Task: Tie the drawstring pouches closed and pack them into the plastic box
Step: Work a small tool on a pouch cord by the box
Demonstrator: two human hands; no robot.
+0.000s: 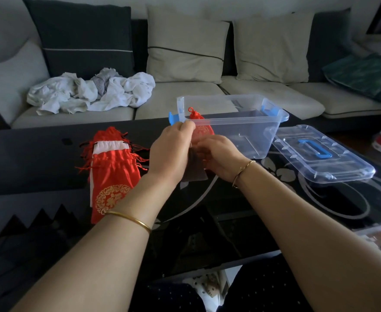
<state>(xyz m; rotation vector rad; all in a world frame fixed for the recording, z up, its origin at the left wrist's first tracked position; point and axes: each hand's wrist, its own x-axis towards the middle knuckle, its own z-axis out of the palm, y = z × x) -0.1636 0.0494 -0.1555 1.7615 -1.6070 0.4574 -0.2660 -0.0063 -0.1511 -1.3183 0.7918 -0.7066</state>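
Hands: your left hand [171, 152] and right hand [218, 157] meet over the table [27, 158], just in front of the near left corner of the plastic box [241, 119]. Between them hangs a dark pouch [195, 174], its lower end showing below both palms and held clear of the tabletop.

Grip, right: the fingers are curled round the upper part of the dark pouch.

Grip, left: your thumb and fingertips are pinched tight at the top of that pouch, level with the box's near rim. The cord itself is too fine to make out.

Each wrist carries a thin gold bangle [128, 218].

Box: clear, lid off, upright on the table's far side, with a blue latch [173, 118] at each end. One tied red pouch [201, 130] stands inside, against the near left corner, knot uppermost.

Untied stock: a pile of red pouches [115, 167] lies flat on the table to the left of your left hand, cords splayed. A white pouch [108, 147] is layered in among them.

Lid [333, 170]: flat on the table just right of the box, blue handle [315, 149] facing up.

Background: a sofa [185, 97] with cushions, and a heap of white cloth [90, 91] on its left seat.
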